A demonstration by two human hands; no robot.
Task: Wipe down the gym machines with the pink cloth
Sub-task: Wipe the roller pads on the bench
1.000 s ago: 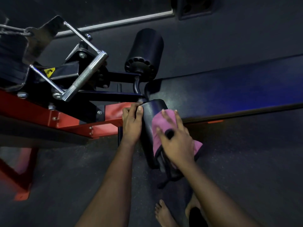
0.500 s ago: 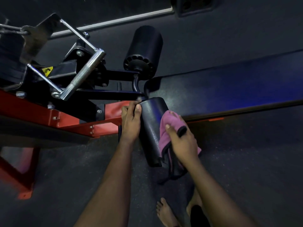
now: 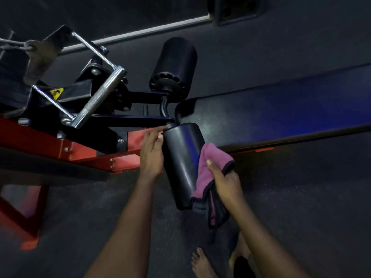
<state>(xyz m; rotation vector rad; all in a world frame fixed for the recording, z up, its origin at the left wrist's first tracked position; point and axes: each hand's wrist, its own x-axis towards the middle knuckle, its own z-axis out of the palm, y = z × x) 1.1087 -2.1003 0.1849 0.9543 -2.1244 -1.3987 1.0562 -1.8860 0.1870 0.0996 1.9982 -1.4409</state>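
A black padded roller (image 3: 181, 157) sticks out from the red-framed gym machine (image 3: 80, 149) toward me. My left hand (image 3: 151, 151) grips the roller's far left end near its axle. My right hand (image 3: 224, 177) holds the pink cloth (image 3: 204, 169) bunched against the roller's right side, thumb on top of the cloth. Part of the cloth, with its dark edge, hangs down below the roller's near end.
A second black roller (image 3: 174, 67) sits behind the first. A chrome cable handle (image 3: 100, 97) hangs at the left over the black bracket. A long dark bench pad (image 3: 281, 113) runs to the right. My bare foot (image 3: 202, 263) stands on the dark floor below.
My right hand has slid the cloth from the top of the roller round to its right side and lower. My left hand stays at the roller's end, its fingers shifted slightly.
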